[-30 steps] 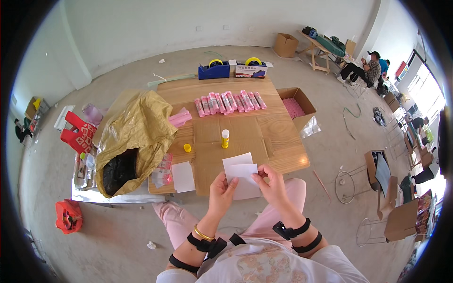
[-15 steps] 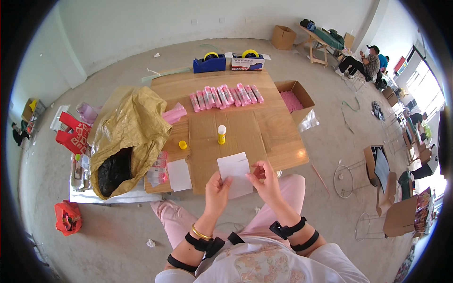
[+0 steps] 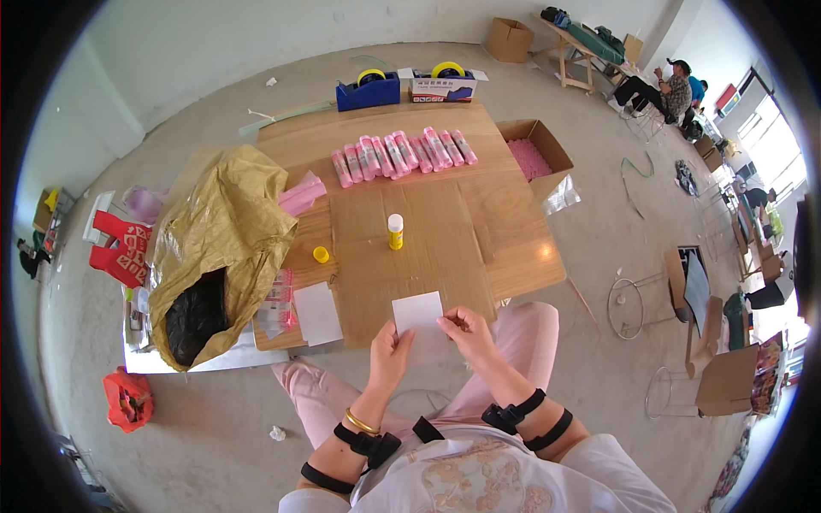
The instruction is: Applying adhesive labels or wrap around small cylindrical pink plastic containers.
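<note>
Between my two hands, at the near edge of the table, are white paper sheets (image 3: 418,313). My left hand (image 3: 389,357) pinches their left side with the thumb on top. My right hand (image 3: 469,335) grips the right edge between thumb and fingers. How many sheets there are, I cannot tell. Beyond them an uncapped yellow glue stick (image 3: 395,232) with a white top stands upright on a flat cardboard sheet (image 3: 359,218). Its likely yellow cap (image 3: 321,254) sits to the left. More white paper (image 3: 317,314) lies left of my hands.
Pink rolled packets (image 3: 402,155) line the table's far half. Behind them stand a blue tape dispenser (image 3: 368,92) and a boxed one (image 3: 443,87). A gold woven sack (image 3: 224,222) bulges at left, near clear-and-pink packaging (image 3: 278,303). An open carton (image 3: 547,158) stands at right.
The sheets, fanned and offset before, now lie squared together. My right hand has come down slightly onto their right edge, and the whole view has shifted a little.
</note>
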A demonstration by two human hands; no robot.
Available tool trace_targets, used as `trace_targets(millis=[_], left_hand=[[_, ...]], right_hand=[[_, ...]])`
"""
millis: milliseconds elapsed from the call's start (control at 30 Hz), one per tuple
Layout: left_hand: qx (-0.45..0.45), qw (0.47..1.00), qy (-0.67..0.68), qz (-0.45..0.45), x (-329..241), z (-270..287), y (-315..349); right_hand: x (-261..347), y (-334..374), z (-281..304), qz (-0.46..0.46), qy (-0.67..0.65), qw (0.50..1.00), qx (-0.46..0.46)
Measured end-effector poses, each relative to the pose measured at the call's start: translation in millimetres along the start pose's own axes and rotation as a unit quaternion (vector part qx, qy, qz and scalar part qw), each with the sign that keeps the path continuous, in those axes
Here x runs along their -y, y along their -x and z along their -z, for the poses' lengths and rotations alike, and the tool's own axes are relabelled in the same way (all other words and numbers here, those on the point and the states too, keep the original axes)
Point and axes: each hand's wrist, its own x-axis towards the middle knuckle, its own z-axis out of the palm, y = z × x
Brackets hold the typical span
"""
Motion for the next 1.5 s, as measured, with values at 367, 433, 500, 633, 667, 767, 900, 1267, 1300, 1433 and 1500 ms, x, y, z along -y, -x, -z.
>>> trace_targets(millis=[367, 433, 500, 633, 667, 767, 900, 1267, 1300, 1433, 1500], left_hand=[[-0.013, 0.992, -0.109, 0.059, 15, 20, -9], [-0.029, 0.977, -0.211, 0.021, 1, 24, -11], [-0.046, 0.95, -0.309, -0.018, -2, 28, -11], [0.072, 0.89, -0.431, -0.134, -1, 25, -8], [0.106, 0.883, -0.437, -0.133, -1, 23, -7], [0.124, 0.848, -0.483, -0.18, -1, 21, -7], [0.147, 0.818, -0.524, -0.188, 4, 21, -5], [0.176, 0.708, -0.652, -0.206, 10, 15, -7], [0.176, 0.709, -0.651, -0.207, 12, 14, -7], [0.162, 0.665, -0.694, -0.224, 25, 12, -5], [0.153, 0.658, -0.701, -0.227, 27, 12, -4]], right_hand=[[-28, -26, 5, 0.005, 0.111, 0.993, -0.03], [-21, -34, 3, -0.003, 0.131, 0.991, -0.039], [-12, -40, -3, 0.029, 0.225, 0.972, -0.062], [-17, -48, -7, 0.062, 0.264, 0.96, -0.064], [-18, -49, -7, 0.065, 0.272, 0.958, -0.067], [-19, -49, -5, 0.061, 0.283, 0.954, -0.074], [-18, -48, -9, 0.066, 0.293, 0.95, -0.087], [-10, -48, -6, 0.096, 0.394, 0.907, -0.118], [-7, -52, -3, 0.075, 0.399, 0.906, -0.122], [19, -90, 1, 0.189, 0.332, 0.916, -0.121], [37, -116, -9, 0.23, 0.287, 0.926, -0.09]])
